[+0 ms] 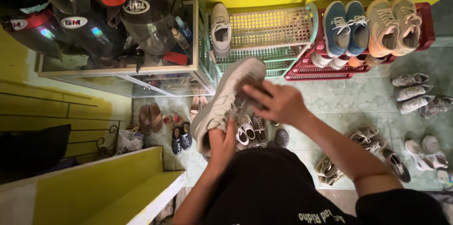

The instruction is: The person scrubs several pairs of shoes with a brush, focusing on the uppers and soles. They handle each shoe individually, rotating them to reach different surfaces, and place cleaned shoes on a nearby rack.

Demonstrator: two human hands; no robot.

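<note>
Pale grey sneaker (226, 97), sole-side tilted, held btw both hands.

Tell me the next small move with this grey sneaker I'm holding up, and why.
Probably set the grey lace-up sneaker on the pale green plastic shoe rack, beside the single matching sneaker standing there. Your left hand grips its heel, your right hand rests across its laces, and that shelf has open space.

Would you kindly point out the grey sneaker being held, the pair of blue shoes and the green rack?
grey sneaker (225, 96): head view, on its side panel.
pair of blue shoes (346, 27): head view, where the two shoes meet.
green rack (271, 27): head view, on its top lattice shelf.
</note>
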